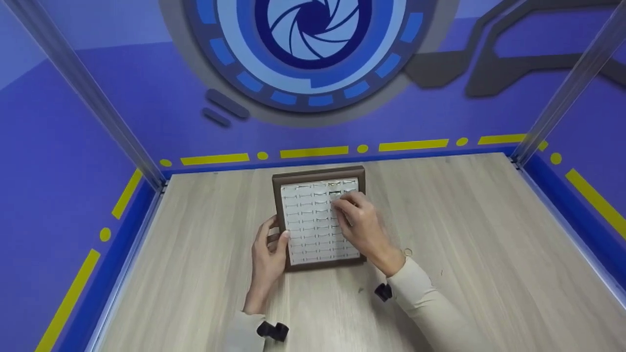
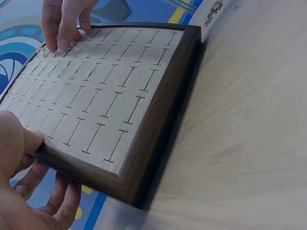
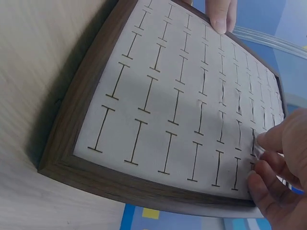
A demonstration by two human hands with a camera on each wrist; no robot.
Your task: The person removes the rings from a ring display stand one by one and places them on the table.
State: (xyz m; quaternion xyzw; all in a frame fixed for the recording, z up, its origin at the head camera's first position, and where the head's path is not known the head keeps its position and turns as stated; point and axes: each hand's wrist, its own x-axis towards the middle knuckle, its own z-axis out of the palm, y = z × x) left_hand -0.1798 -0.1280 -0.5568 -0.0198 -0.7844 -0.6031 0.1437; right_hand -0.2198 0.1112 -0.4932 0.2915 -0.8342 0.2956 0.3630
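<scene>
A ring display tray with a brown wooden frame and a pale slotted pad is tilted up over the table. My left hand grips its left side, thumb on the front edge and fingers behind. At the upper right rows, my right hand has thumb and fingers pinched together against a slot. A small shiny bit like a ring shows between those fingertips in the right wrist view, mostly hidden by them. Above the right fingers, a gold-coloured ring sits in the pad. Most other slots are bare.
A loose ring lies on the wooden table, right of the tray beside the right wrist. Small metal pieces show on the table in the left wrist view. Blue printed panels stand behind and at both sides.
</scene>
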